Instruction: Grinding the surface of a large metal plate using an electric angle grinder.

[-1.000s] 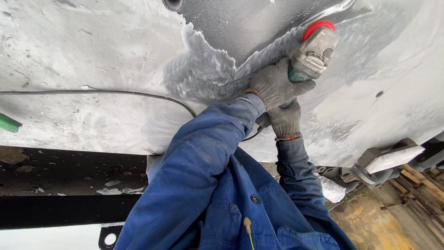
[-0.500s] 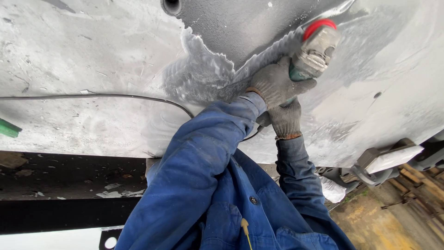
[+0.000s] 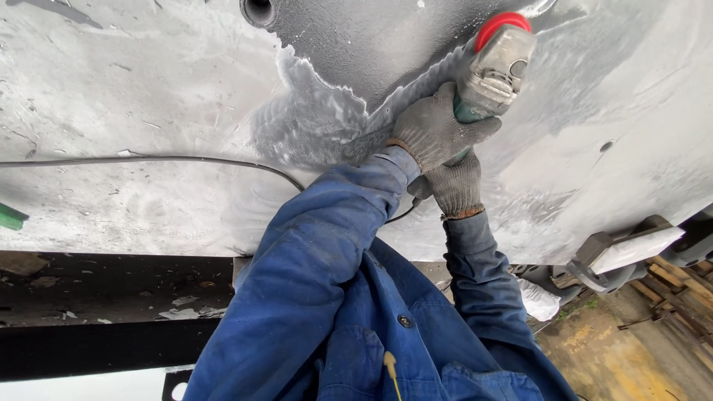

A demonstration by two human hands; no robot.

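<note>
- From the head view, both hands are clenched on an angle grinder (image 3: 494, 70), a grey-bodied tool with a red guard at its top end, held up against a big grey metal surface (image 3: 134, 126).
- The left hand (image 3: 434, 130), in a grey knit glove, wraps around the grinder's body just below the head, fingers closed tight over it.
- The right hand (image 3: 454, 186), gloved the same, sits directly under the left one and grips the lower end of the tool; the two gloves touch each other.
- The grinder's head lies right on a ragged seam (image 3: 356, 96) where the pale, scuffed metal meets a darker patch (image 3: 371, 37) above it.
- Both arms are in blue work overall sleeves (image 3: 319, 252), the left one reaching up across the middle of the view, the right one rising steeply beside it.
- A thin black cable (image 3: 148, 158) runs across the pale metal from the left edge and curves down behind the left sleeve.
- A round hole (image 3: 258, 10) shows near the top edge, in the dark patch.
- At the lower right, a grey clamp-like fitting (image 3: 624, 249) sticks out under the metal's edge, with stacked timber (image 3: 679, 286) beyond it.
- A dark beam (image 3: 96, 345) crosses the lower left.
</note>
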